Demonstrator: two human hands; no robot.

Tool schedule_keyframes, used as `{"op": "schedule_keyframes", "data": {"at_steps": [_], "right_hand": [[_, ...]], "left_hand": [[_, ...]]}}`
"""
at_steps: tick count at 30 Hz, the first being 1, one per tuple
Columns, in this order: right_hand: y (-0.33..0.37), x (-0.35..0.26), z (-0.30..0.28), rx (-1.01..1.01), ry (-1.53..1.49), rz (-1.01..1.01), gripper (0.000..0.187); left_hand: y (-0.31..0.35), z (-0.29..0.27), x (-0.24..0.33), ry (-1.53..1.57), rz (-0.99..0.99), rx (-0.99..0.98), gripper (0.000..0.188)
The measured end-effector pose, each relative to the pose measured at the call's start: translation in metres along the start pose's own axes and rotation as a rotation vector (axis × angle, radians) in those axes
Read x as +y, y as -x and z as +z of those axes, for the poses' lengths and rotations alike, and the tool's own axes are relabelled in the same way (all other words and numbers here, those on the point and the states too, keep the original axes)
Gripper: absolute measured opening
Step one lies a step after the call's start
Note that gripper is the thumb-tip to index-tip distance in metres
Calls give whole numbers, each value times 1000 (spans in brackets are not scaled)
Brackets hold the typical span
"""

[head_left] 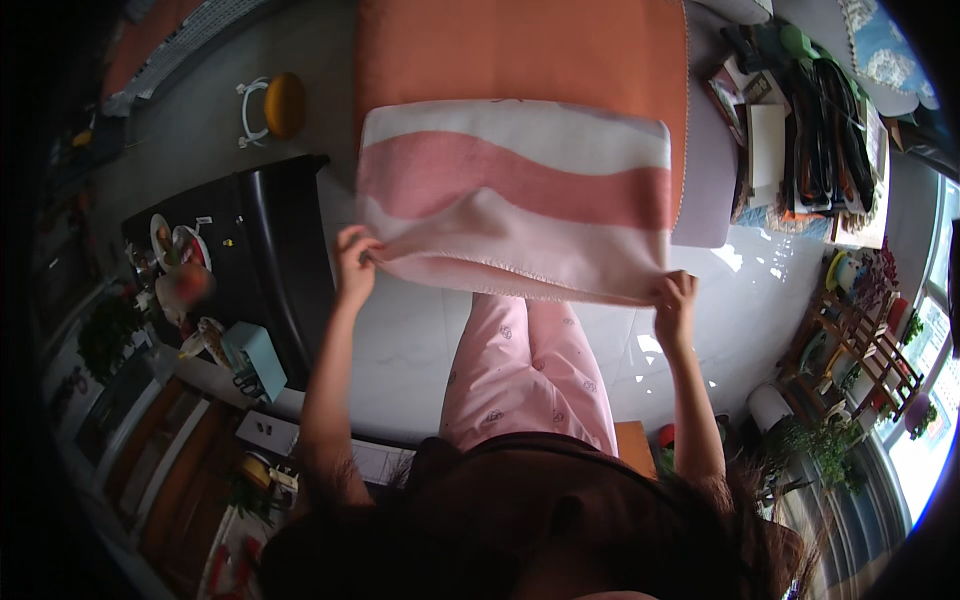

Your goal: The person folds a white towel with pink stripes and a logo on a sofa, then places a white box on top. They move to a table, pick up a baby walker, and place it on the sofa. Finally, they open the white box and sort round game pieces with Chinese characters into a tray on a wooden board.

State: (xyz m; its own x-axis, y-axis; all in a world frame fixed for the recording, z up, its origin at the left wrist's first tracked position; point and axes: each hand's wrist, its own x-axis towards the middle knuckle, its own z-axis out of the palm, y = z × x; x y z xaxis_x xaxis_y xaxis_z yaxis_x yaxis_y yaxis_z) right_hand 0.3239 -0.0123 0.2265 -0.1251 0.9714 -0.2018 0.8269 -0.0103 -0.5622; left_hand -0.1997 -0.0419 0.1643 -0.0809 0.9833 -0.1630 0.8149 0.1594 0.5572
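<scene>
Pink and white fleecy-looking fabric was what we had in front of us: a blanket with wavy bands, its far part lying on an orange cover and its near edge held up off it, toward the pink trousers.

Progress-wise, we'd call it partway. The far part was already laid out fairly flat and square, and the thing looked doubled over, since two layers gaped apart along the stitched near edge. What was left, as far as we could judge: closing that gap, smoothing the hump in the middle and getting the near edge down.

As for the pose, we had both arms reaching forward, spread about as wide as the blanket. The left hand was pinching the near left corner, fingers curled over it, and the right hand gripped the near right corner the same way. Between them the edge sagged a bit, so we figured it wasn't pulled tight.
</scene>
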Motion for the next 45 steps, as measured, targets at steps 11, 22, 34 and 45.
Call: {"op": "schedule_keyframes", "data": {"at_steps": [11,22,34,45], "right_hand": [[-87,97,86,2,-182,385,79],[-104,27,40,-231,-1080,766,33],[-8,26,18,623,-1773,962,62],[-73,133,72,338,-1053,956,56]], "left_hand": [[-79,77,-13,481,-757,-174,67],[-94,45,10,381,-673,-189,79],[-397,32,322,172,420,-491,64],[-251,250,348,-517,531,-647,81]]}}
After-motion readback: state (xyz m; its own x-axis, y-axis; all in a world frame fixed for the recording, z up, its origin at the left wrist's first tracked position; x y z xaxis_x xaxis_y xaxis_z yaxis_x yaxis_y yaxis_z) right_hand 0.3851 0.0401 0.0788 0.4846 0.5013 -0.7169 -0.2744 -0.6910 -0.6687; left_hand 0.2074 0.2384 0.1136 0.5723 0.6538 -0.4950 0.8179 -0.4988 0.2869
